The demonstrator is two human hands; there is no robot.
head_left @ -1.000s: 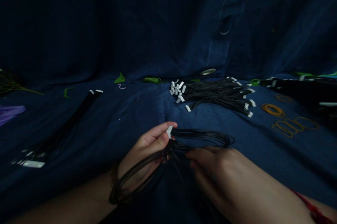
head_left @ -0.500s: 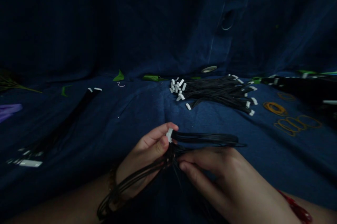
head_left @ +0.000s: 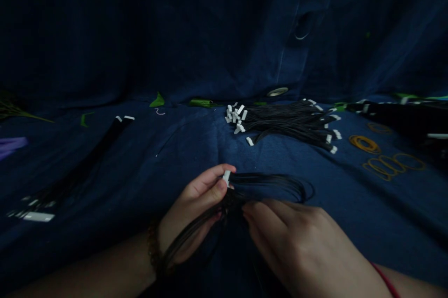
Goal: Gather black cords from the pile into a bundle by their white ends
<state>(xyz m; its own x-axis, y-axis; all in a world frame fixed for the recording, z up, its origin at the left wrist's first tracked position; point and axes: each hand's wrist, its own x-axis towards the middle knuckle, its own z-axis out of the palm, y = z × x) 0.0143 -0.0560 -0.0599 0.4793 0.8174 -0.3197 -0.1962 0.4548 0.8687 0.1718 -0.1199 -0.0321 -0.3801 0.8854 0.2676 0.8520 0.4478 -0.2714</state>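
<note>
My left hand [head_left: 192,209] is closed, thumb and index finger pinching the white connector [head_left: 227,176] of a black wire harness [head_left: 269,178]. From the connector the thin wires run right and loop round behind my right hand [head_left: 301,237]. More black wires cross under the left thumb and hang past the left palm and wrist. The fingers of my right hand are pressed together at the wires, just right of my left fingertips; what exactly lies between them is partly hidden.
Behind the hands lies a bundle of black cables [head_left: 287,120] with white connectors. Another such bundle [head_left: 94,153] is at left. Yellow-brown rubber bands [head_left: 364,145] lie at right beside a dark cable pile [head_left: 402,118]. A tape roll [head_left: 277,92] and green scraps [head_left: 200,102] sit at the back of the blue cloth.
My right hand has shifted slightly down and right, its fingers curling closer together. The wire loop has spread and bent downward. The left hand still grips the connector.
</note>
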